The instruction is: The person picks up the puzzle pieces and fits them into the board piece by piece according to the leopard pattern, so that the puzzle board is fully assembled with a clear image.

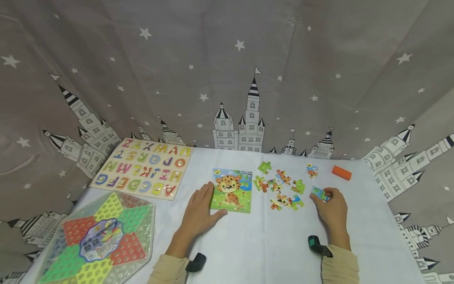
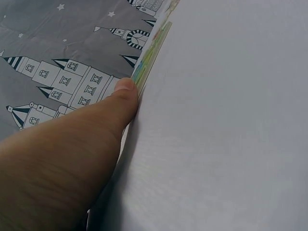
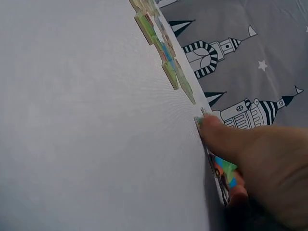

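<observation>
A square leopard puzzle picture point(image 1: 232, 191) lies flat on the white table. My left hand point(image 1: 199, 211) rests at its left side, fingers fairly straight along the edge and thumb by the lower corner. In the left wrist view the thumb point(image 2: 126, 91) overlaps the picture's thin edge. My right hand point(image 1: 332, 209) pinches a blue and green puzzle piece point(image 1: 320, 193) between thumb and fingers. Orange also shows on the held piece point(image 3: 224, 168) in the right wrist view. Several loose leopard puzzle pieces point(image 1: 299, 186) lie in a cluster between the picture and my right hand.
One puzzle piece point(image 1: 312, 170) lies apart behind my right hand, near an orange block point(image 1: 341, 173). A wooden alphabet board point(image 1: 142, 167) is at the back left. In front of it lies a hexagonal checkers board point(image 1: 99, 236). A grey castle-print curtain point(image 1: 227, 79) borders the table.
</observation>
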Action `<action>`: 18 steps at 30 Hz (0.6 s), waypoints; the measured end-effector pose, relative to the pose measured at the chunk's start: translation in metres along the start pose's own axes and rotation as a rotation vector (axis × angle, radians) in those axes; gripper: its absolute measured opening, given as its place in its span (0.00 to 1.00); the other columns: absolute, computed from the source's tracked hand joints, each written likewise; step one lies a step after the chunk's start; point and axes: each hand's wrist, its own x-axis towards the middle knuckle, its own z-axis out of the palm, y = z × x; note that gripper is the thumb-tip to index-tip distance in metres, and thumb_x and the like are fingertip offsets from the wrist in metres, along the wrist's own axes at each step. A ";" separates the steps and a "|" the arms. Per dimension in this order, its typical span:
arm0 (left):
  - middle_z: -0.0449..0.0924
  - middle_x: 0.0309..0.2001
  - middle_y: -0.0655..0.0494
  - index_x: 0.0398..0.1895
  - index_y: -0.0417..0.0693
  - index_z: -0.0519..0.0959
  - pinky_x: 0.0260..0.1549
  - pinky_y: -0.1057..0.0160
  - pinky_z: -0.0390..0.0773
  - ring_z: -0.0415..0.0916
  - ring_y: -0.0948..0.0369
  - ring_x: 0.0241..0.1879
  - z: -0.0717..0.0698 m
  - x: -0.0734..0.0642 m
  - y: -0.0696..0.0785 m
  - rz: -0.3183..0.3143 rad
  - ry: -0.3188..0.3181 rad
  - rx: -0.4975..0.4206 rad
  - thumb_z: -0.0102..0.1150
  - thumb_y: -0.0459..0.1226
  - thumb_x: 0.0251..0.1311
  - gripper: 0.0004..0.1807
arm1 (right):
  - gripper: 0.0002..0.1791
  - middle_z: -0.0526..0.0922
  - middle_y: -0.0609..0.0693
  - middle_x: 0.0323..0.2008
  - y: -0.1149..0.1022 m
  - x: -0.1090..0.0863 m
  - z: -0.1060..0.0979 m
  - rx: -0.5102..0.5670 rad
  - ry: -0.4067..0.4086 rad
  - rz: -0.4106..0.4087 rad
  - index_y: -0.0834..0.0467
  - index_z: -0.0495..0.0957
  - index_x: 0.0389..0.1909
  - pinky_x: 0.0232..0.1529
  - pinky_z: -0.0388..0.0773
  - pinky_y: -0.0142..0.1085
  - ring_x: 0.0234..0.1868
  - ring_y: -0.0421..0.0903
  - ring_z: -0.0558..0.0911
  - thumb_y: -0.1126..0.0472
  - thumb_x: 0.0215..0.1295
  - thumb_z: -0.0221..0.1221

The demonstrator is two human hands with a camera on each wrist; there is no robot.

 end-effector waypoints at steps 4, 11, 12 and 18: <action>0.52 0.82 0.47 0.82 0.43 0.51 0.82 0.46 0.48 0.49 0.48 0.82 -0.002 0.000 0.001 0.002 -0.008 -0.012 0.62 0.65 0.59 0.57 | 0.20 0.83 0.57 0.41 0.002 -0.002 -0.008 0.076 0.040 0.031 0.63 0.77 0.53 0.37 0.70 0.36 0.38 0.47 0.76 0.50 0.73 0.59; 0.51 0.82 0.48 0.82 0.44 0.51 0.82 0.47 0.47 0.49 0.49 0.82 -0.004 -0.002 0.002 -0.012 -0.015 -0.017 0.62 0.65 0.59 0.57 | 0.19 0.80 0.39 0.26 -0.018 -0.013 -0.003 0.310 -0.069 0.104 0.61 0.75 0.54 0.28 0.75 0.25 0.26 0.34 0.78 0.49 0.76 0.56; 0.51 0.82 0.48 0.82 0.44 0.51 0.82 0.47 0.47 0.48 0.49 0.82 -0.004 -0.002 0.002 -0.012 -0.015 -0.019 0.62 0.65 0.59 0.57 | 0.19 0.81 0.38 0.26 -0.024 -0.016 0.000 0.345 -0.085 0.099 0.61 0.75 0.54 0.28 0.76 0.24 0.26 0.33 0.79 0.50 0.76 0.56; 0.52 0.82 0.47 0.82 0.43 0.52 0.82 0.47 0.48 0.49 0.48 0.81 -0.004 -0.001 0.003 -0.002 -0.009 -0.023 0.63 0.64 0.58 0.57 | 0.14 0.82 0.40 0.25 -0.065 -0.038 0.035 0.510 -0.237 0.030 0.62 0.75 0.50 0.31 0.81 0.24 0.27 0.34 0.81 0.55 0.75 0.58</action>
